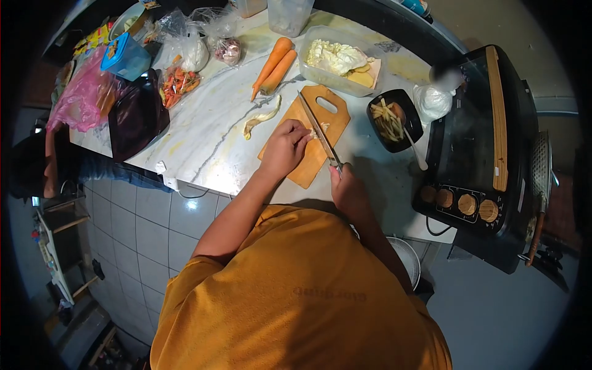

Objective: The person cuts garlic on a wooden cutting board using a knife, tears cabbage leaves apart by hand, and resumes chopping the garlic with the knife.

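Note:
A wooden cutting board with a handle slot lies on the marble-patterned counter. My right hand grips a knife whose long blade slants across the board, tip pointing away from me. On the board's left side rests my left hand, fingers curled and bunched near the blade; what they hold is hidden. Small pale cut pieces lie beside the blade. Left of the board is a curled, pale yellowish strip. Two carrots lie beyond it.
A clear tub holds shredded cabbage. Pale sticks fill a black bowl with a spoon. A black toaster oven stands right. At left are a bag of chillies, a blue-lidded container, a pink bag and another person's arm.

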A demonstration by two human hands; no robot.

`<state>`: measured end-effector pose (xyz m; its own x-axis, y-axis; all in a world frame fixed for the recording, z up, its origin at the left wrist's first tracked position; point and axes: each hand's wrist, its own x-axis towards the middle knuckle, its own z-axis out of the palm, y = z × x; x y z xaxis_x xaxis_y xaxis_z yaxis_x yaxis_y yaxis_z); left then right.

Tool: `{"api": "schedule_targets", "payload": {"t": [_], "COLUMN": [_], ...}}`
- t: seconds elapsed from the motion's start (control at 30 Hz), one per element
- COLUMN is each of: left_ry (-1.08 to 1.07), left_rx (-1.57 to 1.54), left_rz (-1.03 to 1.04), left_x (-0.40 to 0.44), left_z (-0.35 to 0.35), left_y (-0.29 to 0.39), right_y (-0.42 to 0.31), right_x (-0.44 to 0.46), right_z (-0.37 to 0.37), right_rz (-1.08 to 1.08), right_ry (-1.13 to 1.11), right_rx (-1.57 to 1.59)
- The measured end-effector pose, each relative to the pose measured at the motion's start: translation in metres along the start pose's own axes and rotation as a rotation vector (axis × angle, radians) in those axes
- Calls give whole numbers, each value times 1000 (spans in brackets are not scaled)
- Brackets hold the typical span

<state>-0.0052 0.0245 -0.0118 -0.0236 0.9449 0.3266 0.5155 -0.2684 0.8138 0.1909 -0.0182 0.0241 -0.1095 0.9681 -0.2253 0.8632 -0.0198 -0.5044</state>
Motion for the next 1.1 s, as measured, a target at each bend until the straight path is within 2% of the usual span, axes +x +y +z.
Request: {"api": "schedule_targets", "payload": {"t": [0.4, 0.47, 0.9, 1.1], "left_ry": [9, 9, -36, -49], "left_rx": [-17, -5, 9, 18], "left_rz": [-31, -18, -38, -16], "left_x": [1, 0, 2, 2], "left_z": [1, 1, 0, -2], "left_y": [2, 1, -2, -1], "right_y": [-4, -6, -8, -2], "right_x": [-8, -11, -13, -11], "right_z": [-15, -16, -9, 1], "right_rz": [-45, 3, -12, -89], "right_ry": [-15, -57, -35, 36], "right_rx": [195, 230, 167, 98]}}
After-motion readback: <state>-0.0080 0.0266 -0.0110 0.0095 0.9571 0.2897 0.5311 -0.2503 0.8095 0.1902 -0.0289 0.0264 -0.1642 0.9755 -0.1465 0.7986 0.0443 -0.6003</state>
